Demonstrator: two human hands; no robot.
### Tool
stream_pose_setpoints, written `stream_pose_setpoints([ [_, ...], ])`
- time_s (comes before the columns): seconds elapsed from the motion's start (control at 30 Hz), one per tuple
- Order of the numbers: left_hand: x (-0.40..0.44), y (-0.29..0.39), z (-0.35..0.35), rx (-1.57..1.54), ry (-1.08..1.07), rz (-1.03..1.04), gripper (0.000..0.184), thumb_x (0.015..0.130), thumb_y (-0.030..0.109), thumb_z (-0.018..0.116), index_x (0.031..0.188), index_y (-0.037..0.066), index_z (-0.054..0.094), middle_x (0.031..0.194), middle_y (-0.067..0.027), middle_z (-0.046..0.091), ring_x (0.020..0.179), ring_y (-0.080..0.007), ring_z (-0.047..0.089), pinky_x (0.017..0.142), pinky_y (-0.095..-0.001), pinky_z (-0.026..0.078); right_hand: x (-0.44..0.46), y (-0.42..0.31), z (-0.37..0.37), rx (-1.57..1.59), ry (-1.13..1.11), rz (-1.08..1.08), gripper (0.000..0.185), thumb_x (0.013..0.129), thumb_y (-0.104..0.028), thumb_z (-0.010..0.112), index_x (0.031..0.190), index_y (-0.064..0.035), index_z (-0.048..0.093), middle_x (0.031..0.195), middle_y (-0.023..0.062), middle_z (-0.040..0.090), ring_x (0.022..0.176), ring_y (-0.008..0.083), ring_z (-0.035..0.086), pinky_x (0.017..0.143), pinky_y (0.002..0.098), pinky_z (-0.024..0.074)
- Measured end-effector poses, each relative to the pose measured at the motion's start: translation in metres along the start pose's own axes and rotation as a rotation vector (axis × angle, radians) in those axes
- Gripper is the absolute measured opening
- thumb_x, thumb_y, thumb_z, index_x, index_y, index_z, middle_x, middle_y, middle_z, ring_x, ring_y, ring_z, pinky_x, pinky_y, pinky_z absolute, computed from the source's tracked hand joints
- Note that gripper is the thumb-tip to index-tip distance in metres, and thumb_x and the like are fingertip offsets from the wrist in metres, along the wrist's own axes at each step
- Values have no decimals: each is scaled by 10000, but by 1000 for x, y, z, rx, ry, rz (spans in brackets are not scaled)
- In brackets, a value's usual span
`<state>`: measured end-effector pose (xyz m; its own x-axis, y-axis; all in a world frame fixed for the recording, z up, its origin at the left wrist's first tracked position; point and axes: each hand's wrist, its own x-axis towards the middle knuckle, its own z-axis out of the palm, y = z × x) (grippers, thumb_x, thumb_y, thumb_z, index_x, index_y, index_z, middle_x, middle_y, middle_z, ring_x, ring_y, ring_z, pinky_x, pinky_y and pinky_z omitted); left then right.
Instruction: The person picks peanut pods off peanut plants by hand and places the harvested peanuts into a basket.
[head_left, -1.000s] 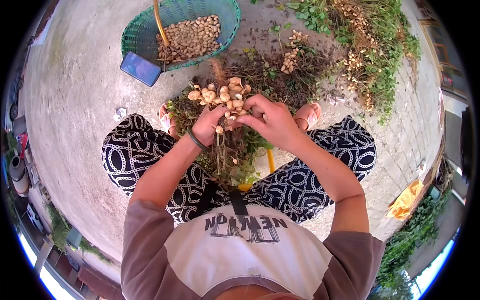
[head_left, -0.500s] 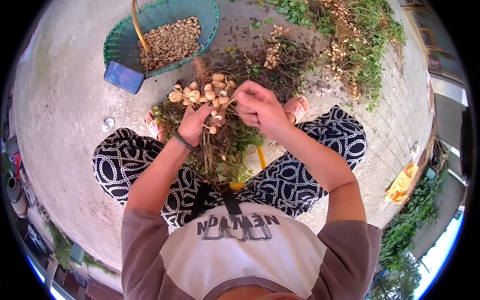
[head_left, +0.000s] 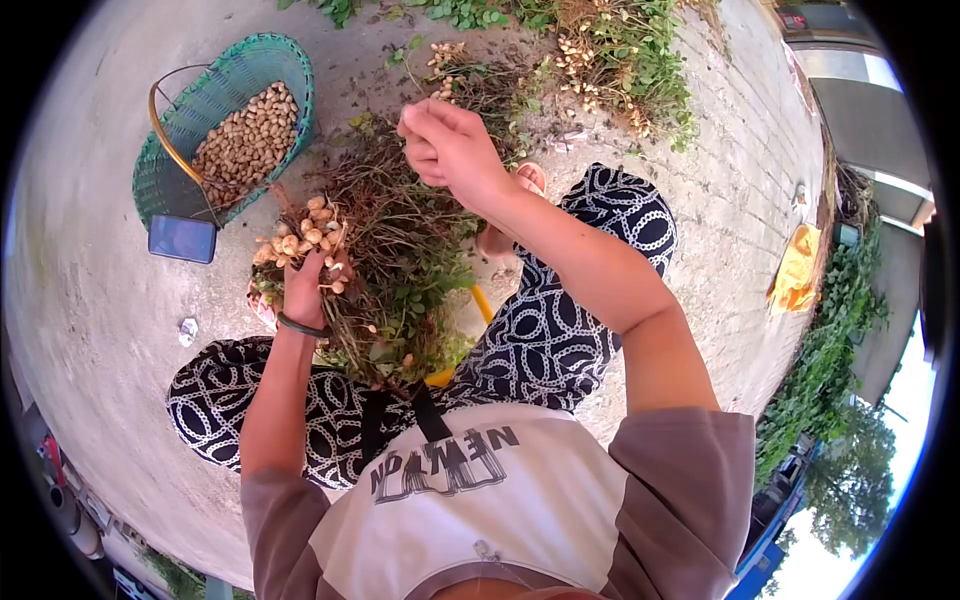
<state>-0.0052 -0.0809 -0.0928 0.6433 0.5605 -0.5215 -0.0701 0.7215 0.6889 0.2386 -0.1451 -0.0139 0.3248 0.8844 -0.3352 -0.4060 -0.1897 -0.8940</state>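
My left hand (head_left: 303, 288) is closed round the stems of a peanut plant (head_left: 310, 236), just under a cluster of pale pods. Its roots point up towards the basket, and leafy stems hang between my knees. My right hand (head_left: 455, 150) is raised over the pulled plants, well apart from the cluster. Its thumb and fingers are pressed together; whatever they hold, if anything, is hidden. Ahead on the left, a green woven basket (head_left: 160, 190) contains many loose peanuts (head_left: 248, 140).
A phone (head_left: 182, 240) rests against the basket's near side. Uprooted plants (head_left: 400, 200) lie in front of me, and a bigger heap with pods (head_left: 620, 70) lies at the far right. Crumpled litter (head_left: 188, 331) is on the concrete at left, a yellow bag (head_left: 797, 268) at right.
My right hand has drawn away from the pod cluster, up and to the right of it. The left hand still grips the plant. The whole view has shifted, with the basket now further left.
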Motion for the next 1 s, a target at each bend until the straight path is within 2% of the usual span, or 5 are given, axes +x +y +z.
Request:
stream_pose_setpoints([
  [0.23,18,-18,-15,151,264,32,377,869,139,638,1186,-37,533,1027,-97,633,862,-186,632,743,-318,526,22,62,-3,-1878,-362,216,191,801,-173,610,909,-52,709,870,92,714,809,263,696,661,391,531],
  [0.47,28,-67,-35,1494,141,-181,879,715,515,758,1301,-51,428,1355,-200,462,1220,-351,495,960,-455,444,27,25,4,-1844,-254,311,222,839,-125,574,998,-101,728,1016,68,711,922,240,688,728,365,532],
  [0.57,1,-20,4,2041,162,303,749,747,515,731,1273,25,523,1365,-189,462,1206,-368,504,951,-491,436,29,28,-10,-1845,-207,292,217,842,-144,582,995,-98,728,1018,72,709,923,243,687,732,368,532],
  [0.73,-26,92,189,959,185,1445,646,953,520,380,1360,22,445,1420,-200,429,1342,-370,357,1089,-480,260,31,32,2,-1809,-320,334,214,835,-123,573,987,-70,715,1068,113,688,948,242,671,748,375,536],
  [1.0,13,23,161,265,-516,522,923,906,728,40,1468,50,317,1504,-155,344,1419,-287,254,1154,-420,147,18,62,-34,-1509,-204,274,417,873,-341,512,1151,-54,633,1133,133,667,1064,291,636,871,437,495],
])
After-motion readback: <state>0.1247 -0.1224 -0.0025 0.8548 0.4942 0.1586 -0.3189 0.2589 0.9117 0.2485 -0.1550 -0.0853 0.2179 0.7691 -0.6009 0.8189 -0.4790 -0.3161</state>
